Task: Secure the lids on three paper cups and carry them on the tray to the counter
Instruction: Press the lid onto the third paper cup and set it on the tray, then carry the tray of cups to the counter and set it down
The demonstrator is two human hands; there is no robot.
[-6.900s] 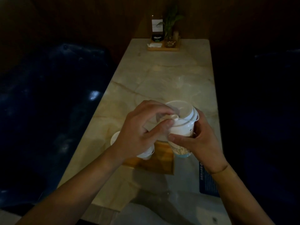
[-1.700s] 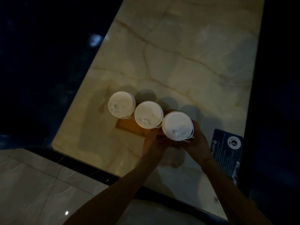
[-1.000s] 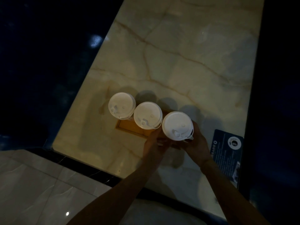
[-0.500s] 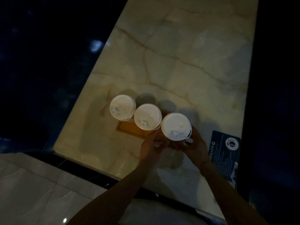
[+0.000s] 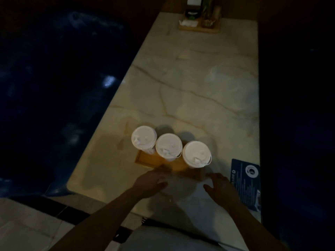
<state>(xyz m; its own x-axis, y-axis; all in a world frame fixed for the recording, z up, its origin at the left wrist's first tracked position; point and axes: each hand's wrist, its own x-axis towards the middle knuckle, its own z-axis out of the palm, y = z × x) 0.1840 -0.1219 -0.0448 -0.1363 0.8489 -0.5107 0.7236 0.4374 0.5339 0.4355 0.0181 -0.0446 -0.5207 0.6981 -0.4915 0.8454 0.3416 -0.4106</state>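
- Three paper cups stand in a row on the wooden tray [image 5: 145, 159], near the left edge of the marble surface [image 5: 199, 91]; left cup [image 5: 143, 138], middle cup [image 5: 169, 145], right cup [image 5: 196, 154], each under a white lid, rims nearly touching
- The left hand [image 5: 151, 181] hovers by the tray's near edge, fingers spread, holding nothing; the right hand [image 5: 220, 185] is open too, near the tray's right corner
- A dark card [image 5: 244, 183] lies to the right
- Tall and light, the cups look apt to tip; I'd grip the stiff tray at both short ends and keep it level
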